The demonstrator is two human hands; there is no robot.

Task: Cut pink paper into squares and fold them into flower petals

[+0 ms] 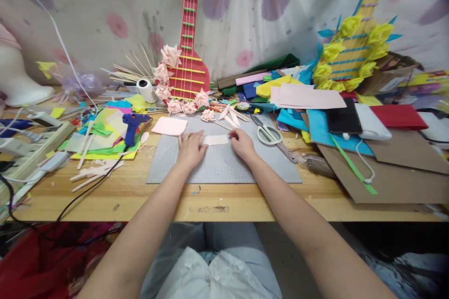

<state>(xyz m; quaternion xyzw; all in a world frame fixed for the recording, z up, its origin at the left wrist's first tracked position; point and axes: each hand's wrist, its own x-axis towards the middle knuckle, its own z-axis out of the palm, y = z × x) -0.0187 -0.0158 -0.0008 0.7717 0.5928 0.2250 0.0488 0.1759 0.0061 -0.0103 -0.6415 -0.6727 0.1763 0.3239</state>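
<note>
A narrow strip of pale pink paper [215, 140] lies on a grey cutting mat [224, 166] in the middle of the wooden table. My left hand [190, 148] presses flat on the strip's left end. My right hand [242, 143] pinches its right end with the fingertips. A square pink sheet [170, 126] rests at the mat's far left corner. Several folded pink paper flowers [182, 103] lie just beyond the mat, along the body of a red cardboard guitar [187, 51].
Scissors [268, 133] lie right of the mat, a blue glue gun [132, 126] left on coloured paper scraps. A phone [343, 121], cardboard sheets [393, 173] and a yellow-flowered guitar [354, 51] fill the right. Power strip [31, 145] and cables sit far left.
</note>
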